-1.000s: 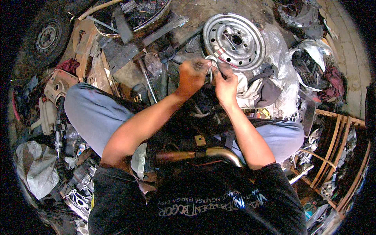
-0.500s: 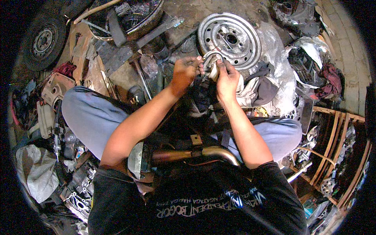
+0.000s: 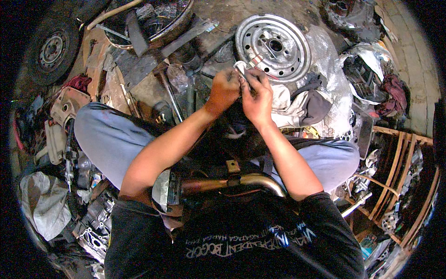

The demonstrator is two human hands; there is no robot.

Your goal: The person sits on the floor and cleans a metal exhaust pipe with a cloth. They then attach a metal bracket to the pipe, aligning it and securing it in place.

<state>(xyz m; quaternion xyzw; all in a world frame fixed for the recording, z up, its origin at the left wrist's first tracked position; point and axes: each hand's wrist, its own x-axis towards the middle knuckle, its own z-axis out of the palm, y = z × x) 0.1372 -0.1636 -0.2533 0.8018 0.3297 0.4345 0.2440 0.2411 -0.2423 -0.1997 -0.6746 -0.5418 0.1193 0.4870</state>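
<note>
My left hand (image 3: pixel 225 88) and my right hand (image 3: pixel 257 95) meet in front of the wheel rim, their fingers pinched together. Between the fingertips pokes up a small curved piece (image 3: pixel 240 66), pale and shiny at its top; its exact kind is hard to make out, and the fingers hide most of it. Just beyond the hands lies a bare steel wheel rim (image 3: pixel 297 56). Beside my right wrist rests a crumpled white and grey cloth (image 3: pixel 297 109).
A hammer (image 3: pixel 171 95) lies left of my hands, near a round basin (image 3: pixel 186 23). A tyre (image 3: pixel 69 51) is at the far left, a wooden crate (image 3: pixel 378 174) at the right. Engine parts (image 3: pixel 95 237) are heaped lower left. A curved metal pipe (image 3: pixel 209 182) crosses near my lap.
My right hand has moved left against my left hand. The curved band that showed between them is now mostly covered, and the white cloth at the right fingers no longer shows clearly.
</note>
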